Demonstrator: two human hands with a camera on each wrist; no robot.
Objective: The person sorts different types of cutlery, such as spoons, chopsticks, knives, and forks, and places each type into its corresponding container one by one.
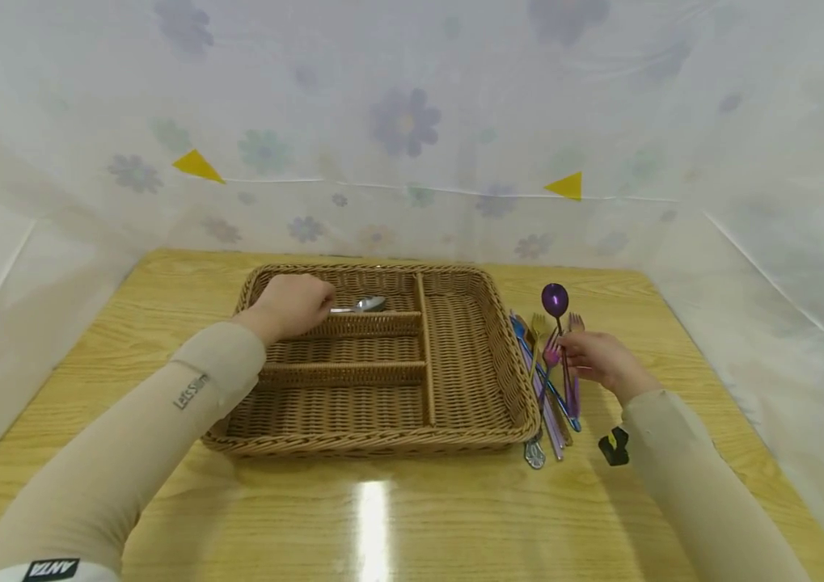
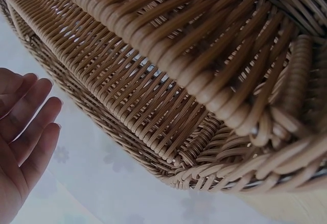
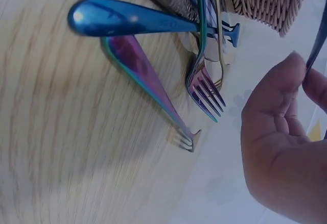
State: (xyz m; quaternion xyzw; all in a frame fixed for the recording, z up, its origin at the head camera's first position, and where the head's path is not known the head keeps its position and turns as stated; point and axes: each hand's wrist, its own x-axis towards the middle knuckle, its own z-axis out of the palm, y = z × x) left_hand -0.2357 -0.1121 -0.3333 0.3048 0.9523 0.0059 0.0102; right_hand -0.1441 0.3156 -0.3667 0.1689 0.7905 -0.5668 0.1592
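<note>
My left hand (image 1: 293, 302) is over the back left compartment of a wicker basket (image 1: 375, 443). In the left wrist view its fingers (image 2: 31, 124) are loosely bent, with nothing held between them. Close to its fingertips in the head view lies a silver spoon (image 1: 369, 305) in that compartment. To the right of the basket, my right hand (image 1: 598, 359) pinches a purple spoon (image 1: 555, 300) by its handle, bowl upward. Below it a pile of cutlery lies on the table, including a blue-handled fork (image 3: 133, 19), a purple fork (image 3: 143, 73) and a rainbow-tinted fork (image 3: 204, 89).
Dividers (image 1: 346, 368) split the basket into three left compartments and one long right one. A gold fork (image 1: 538, 325) leans among the pile by the basket's right wall. A small black piece (image 1: 614, 447) lies near my right sleeve. Flower-patterned sheeting (image 1: 404, 202) encloses the table (image 1: 295, 517).
</note>
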